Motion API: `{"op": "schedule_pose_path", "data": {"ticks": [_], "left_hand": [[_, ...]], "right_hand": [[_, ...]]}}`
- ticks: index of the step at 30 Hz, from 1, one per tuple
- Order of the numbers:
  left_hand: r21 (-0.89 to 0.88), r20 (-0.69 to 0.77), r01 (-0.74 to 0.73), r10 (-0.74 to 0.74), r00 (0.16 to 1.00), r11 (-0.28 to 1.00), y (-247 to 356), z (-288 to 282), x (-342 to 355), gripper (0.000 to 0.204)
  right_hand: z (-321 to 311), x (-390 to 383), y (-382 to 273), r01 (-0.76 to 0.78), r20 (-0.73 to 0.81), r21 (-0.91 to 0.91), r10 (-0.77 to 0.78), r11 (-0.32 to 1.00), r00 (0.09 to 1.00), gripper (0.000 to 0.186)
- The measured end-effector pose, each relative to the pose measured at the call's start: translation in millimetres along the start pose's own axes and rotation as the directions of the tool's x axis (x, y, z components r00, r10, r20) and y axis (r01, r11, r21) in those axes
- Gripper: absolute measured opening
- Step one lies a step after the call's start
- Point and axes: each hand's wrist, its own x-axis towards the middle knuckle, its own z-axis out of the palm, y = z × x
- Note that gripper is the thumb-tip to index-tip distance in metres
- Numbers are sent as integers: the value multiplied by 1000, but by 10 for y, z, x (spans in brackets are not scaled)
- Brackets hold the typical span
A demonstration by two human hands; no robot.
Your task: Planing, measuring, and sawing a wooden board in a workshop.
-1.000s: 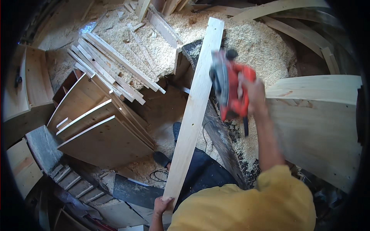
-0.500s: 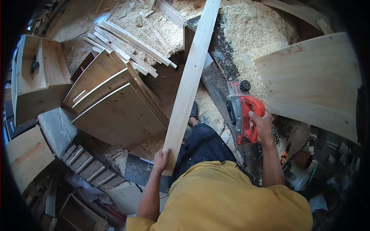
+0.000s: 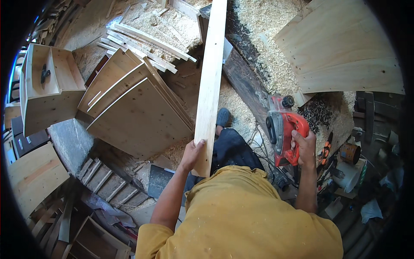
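Observation:
My left hand [image 3: 192,154] is closed round the near end of a long pale wooden board [image 3: 211,86], its thumb on the top face. The board runs away from my body, and its far end passes out at the top of the picture. On the right, my right hand [image 3: 305,146] grips the rear handle of a red electric hand planer [image 3: 286,131]. The planer is over the dark, worn workbench beam [image 3: 250,82], apart from the board. Whether its sole touches the beam I cannot tell.
Wood shavings [image 3: 276,47] heap beyond the planer, beside a large plywood panel [image 3: 345,47]. To the left stand stacked panels [image 3: 146,116], a pile of thin strips [image 3: 142,47] and an open wooden box [image 3: 51,86]. Orange-handled pliers [image 3: 326,151] and a white bucket [image 3: 347,175] lie at the right.
The board's near end has shifted right and away from my body, and the board stands more upright in view. The planer has moved slightly right. Both hands keep their grip, and the view has shifted.

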Motion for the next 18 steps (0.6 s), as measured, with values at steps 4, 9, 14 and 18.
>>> {"op": "schedule_pose_path", "data": {"ticks": [4,9,14,18], "left_hand": [[-25,14,45,-45,999,999,37,119,65,39],[-202,16,47,-44,999,978,182,384,214,41],[-279,89,122,-100,991,953,432,597,289,46],[-506,290,236,-94,952,830,611,628,310,59]], "right_hand": [[-160,-24,101,-16,-12,-34,16,999,1000,21],[-282,99,152,-7,8,-12,7,1000,1000,21],[-387,135,128,40,-14,-15,-40,999,999,20],[-461,-54,144,51,-43,5,-50,999,998,20]]}}
